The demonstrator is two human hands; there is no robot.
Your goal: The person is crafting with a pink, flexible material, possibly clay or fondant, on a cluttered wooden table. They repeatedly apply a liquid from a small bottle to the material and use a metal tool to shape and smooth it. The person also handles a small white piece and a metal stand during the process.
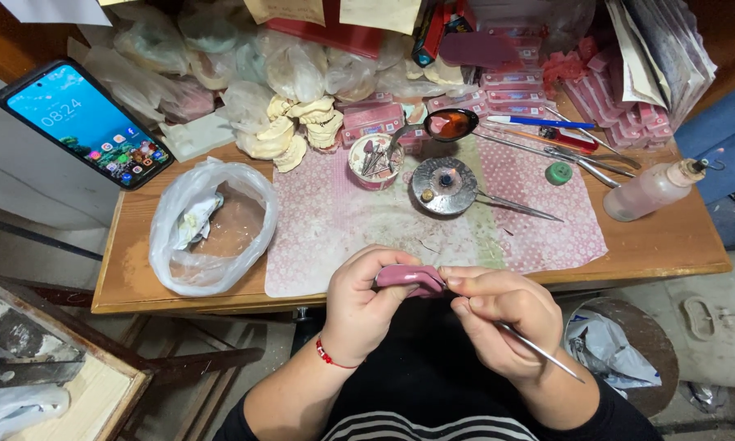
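Looking down, we see a small wooden worktop filling the middle of the frame, most of it covered by a pink patterned sheet. Grey floor shows at the lower right, and a second wooden surface with dark tools juts in at the lower left.

At the lower centre, just off the worktop's near edge, our left hand has its fingers clamped on a mauve-pink wax piece, thumb on top. Our right hand touches the piece's right end with its fingertips, and its fingers are closed on a thin metal tool that slants down towards the lower right. A red bracelet circles the left wrist.

Along the back of the worktop lie white plaster dental casts, crumpled clear bags and stacks of pink wax sheets. In the upper middle stand a small round tub of burs, a spoon holding reddish melted wax and a round metal burner. A slim metal pick lies to the right of the burner. A phone with a lit screen leans at the upper left, and an open plastic bag sits at the left of the worktop. At the right lie a clear bottle, a green cap, a blue pen and metal pliers. Nothing lies between the hands and the camera.
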